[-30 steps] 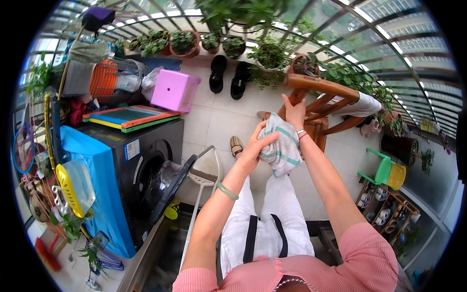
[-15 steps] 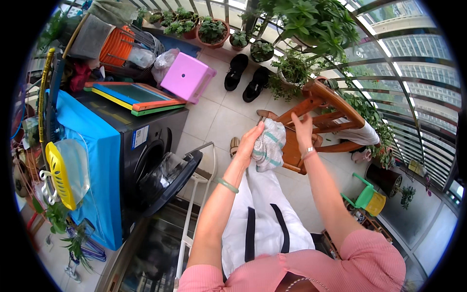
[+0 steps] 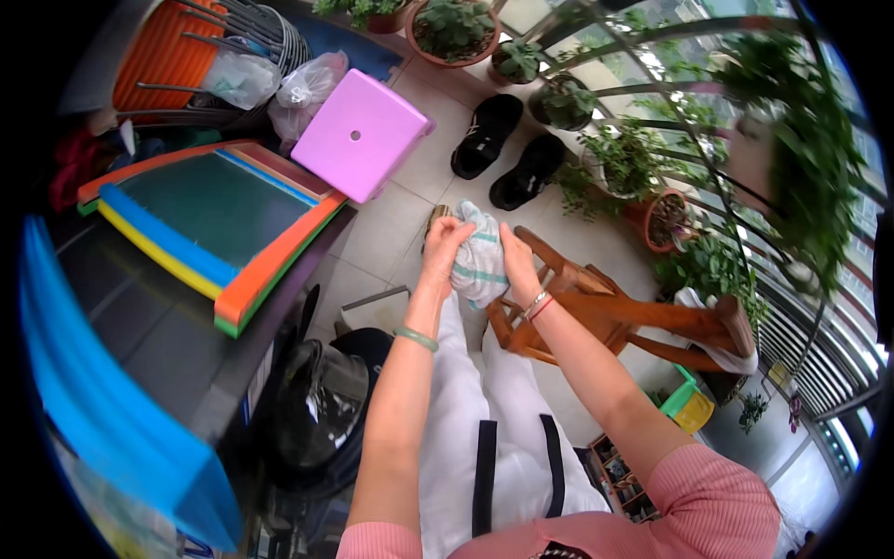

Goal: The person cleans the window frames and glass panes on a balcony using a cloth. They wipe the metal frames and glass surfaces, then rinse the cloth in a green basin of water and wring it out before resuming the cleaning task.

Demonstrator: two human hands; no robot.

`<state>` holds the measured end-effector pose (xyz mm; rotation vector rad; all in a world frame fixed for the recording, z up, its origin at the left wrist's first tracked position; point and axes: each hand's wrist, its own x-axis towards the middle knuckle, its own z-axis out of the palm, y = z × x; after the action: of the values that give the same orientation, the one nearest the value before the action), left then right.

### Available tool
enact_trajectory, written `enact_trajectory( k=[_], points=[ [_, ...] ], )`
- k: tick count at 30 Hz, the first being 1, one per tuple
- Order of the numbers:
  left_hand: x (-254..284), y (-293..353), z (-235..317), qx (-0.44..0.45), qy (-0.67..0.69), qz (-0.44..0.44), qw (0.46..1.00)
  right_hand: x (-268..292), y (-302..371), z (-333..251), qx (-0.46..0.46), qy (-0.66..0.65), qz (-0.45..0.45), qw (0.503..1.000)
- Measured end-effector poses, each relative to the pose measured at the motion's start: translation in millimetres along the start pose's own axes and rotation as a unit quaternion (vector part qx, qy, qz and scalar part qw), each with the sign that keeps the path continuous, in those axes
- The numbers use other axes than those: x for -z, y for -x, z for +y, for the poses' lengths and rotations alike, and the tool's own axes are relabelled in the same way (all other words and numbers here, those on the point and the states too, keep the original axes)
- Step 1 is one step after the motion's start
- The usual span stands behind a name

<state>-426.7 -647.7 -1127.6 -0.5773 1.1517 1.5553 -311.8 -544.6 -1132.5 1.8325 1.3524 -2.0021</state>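
- The left fingers (image 3: 456, 233) pinch the upper left side of a bunched pale cloth (image 3: 480, 270) with green stripes; the right fingers (image 3: 515, 261) press against its right side, so the cloth sits held between the two hands, above the floor.
- Beneath the fingers spreads a floor (image 3: 396, 224) of pale square tiles with thin joints.
- Just right of the right fingers stands a brown wooden chair (image 3: 596, 307), partly hidden by the right forearm.
- Beyond the fingertips, a pair of black shoes (image 3: 489, 135) rests on the tiles.
- Ahead and left of the fingers is a pink-purple stool (image 3: 363, 140), with a clear plastic bag (image 3: 312, 88) beside it.
- Well left of the fingers, a dark washing machine (image 3: 177, 340) carries a flat panel (image 3: 200, 210) edged in orange, blue, yellow and green; a blue cover (image 3: 121, 401) drapes its near end.
- Farther ahead and to the right, potted plants (image 3: 452, 33) line a barred railing (image 3: 652, 90).
- Right and nearer the body than the fingers sits a small green-and-yellow chair (image 3: 689, 405).
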Motion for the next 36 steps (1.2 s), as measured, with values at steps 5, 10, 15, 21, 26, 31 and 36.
enact_trajectory(
  k=[5,10,15,21,26,31,36],
  points=[
    [43.5,-70.7,32.0,-0.006,0.010,0.045,0.999,-51.5,-93.5,-9.4,-0.012,0.029,-0.057,0.998],
    [81.3,-109.9,51.9,-0.027,0.086,0.100,0.991,-118.4,-164.8,-36.0,0.082,0.063,-0.106,0.989],
    [76.7,-121.0,71.9,-0.038,0.024,0.091,0.995,-153.2,-206.0,-47.2,0.127,-0.024,-0.150,0.980],
    [71.2,-128.4,57.4,-0.018,0.007,0.074,0.997,-73.2,-229.6,18.5,-0.146,-0.328,-0.029,0.933],
    [70.0,-136.3,32.5,0.034,0.015,0.044,0.998,-71.5,-270.4,21.0,-0.160,-0.553,-0.038,0.817],
    [59.2,-143.7,27.7,0.053,0.003,0.007,0.999,-70.2,-299.2,48.1,-0.083,-0.504,-0.092,0.855],
    [60.5,-130.6,45.8,0.047,-0.003,0.025,0.999,-110.0,-257.7,19.0,-0.016,-0.395,-0.077,0.915]
  ],
)
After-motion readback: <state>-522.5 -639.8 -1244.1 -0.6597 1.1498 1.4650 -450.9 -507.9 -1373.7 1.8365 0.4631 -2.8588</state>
